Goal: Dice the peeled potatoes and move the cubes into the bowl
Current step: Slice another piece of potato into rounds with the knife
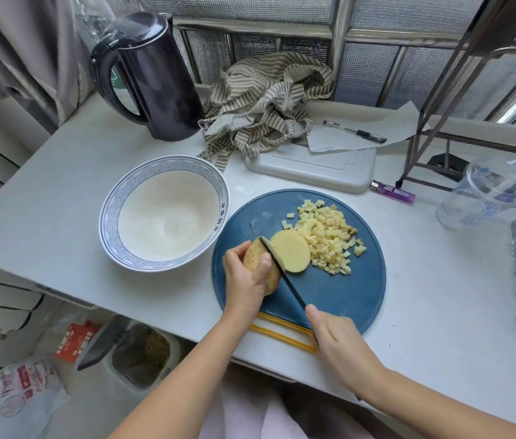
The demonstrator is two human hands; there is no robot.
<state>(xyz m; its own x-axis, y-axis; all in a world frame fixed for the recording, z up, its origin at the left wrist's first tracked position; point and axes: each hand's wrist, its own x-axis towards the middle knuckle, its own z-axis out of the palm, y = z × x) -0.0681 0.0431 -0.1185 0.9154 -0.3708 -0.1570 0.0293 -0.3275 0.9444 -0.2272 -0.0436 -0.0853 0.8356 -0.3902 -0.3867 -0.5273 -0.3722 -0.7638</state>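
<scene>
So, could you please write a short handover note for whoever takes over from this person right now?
Hands: the left hand grips the potato on the blue cutting board. The right hand holds the knife, its blade down between the potato and a round slice.
Done: a pile of cubes lies on the board, right of the slice.
The bowl stands left of the board and holds no cubes yet.
Left: finish slicing and dicing this potato, then move all the cubes into the bowl.
</scene>
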